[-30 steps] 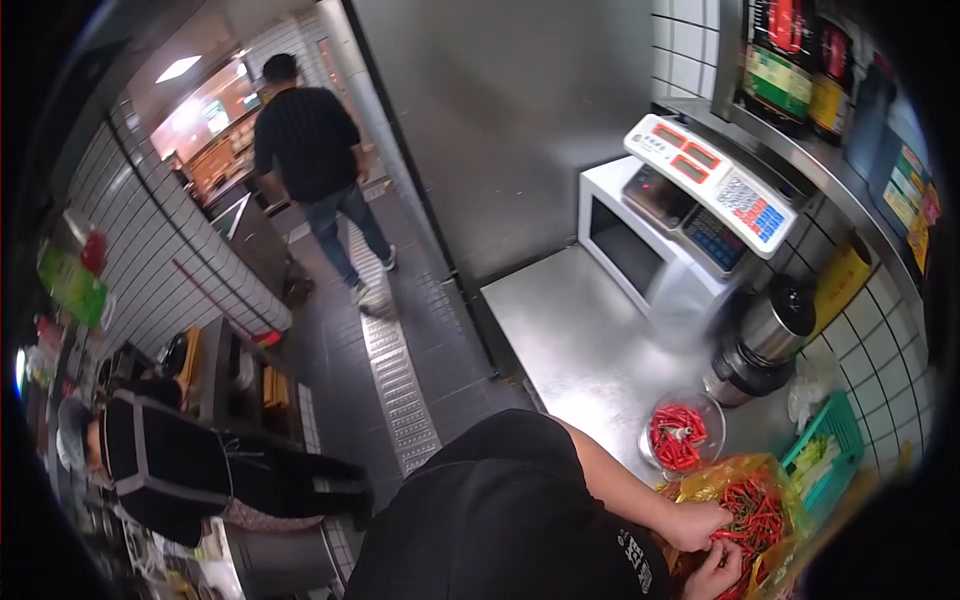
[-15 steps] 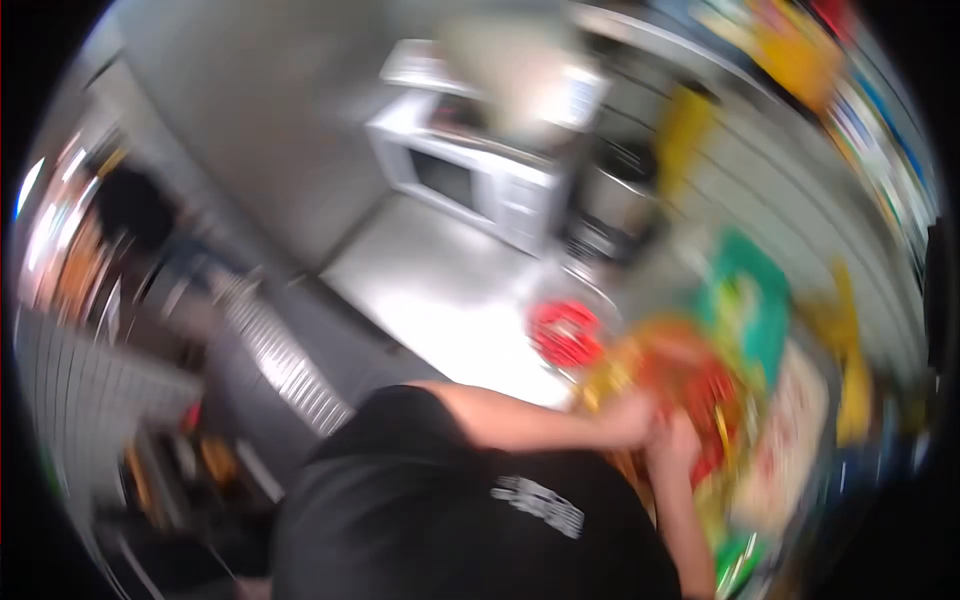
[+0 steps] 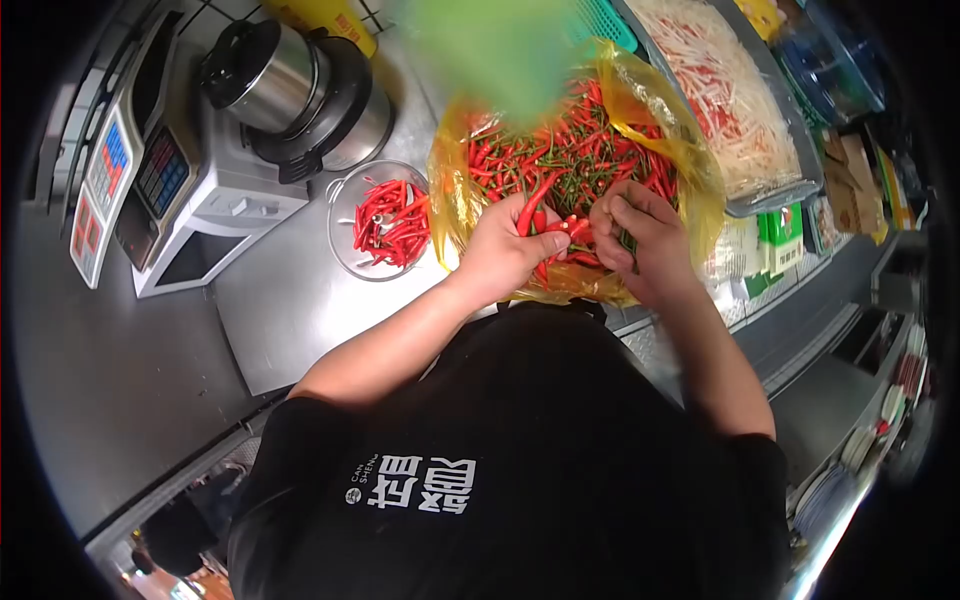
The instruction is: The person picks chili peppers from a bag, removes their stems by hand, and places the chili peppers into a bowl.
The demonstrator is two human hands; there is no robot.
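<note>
My left hand [image 3: 505,248] is closed around several red chilies [image 3: 572,226], their cut or stemless ends pointing towards my other hand. My right hand [image 3: 645,238] is beside it, fingers curled in a pinch, with a bit of green stem [image 3: 629,241] showing under them. Both hands are over the near edge of a yellow plastic bag [image 3: 698,165], which lies open and full of red chilies with green stems [image 3: 575,150]. Left of the bag, a round strainer or bowl [image 3: 334,232] holds red chilies without stems.
A digital scale [image 3: 165,175], a white microwave [image 3: 245,195] and a steel pot-like appliance [image 3: 360,120] stand left on the steel counter [image 3: 290,310]. At right is a tray of pale shreds [image 3: 740,95]. A blurred green shape [image 3: 500,50] covers part of the bag's far side.
My view has swung round to the right and become sharp, so the bag and both hands now lie near the centre. The hands remain close together over the chilies.
</note>
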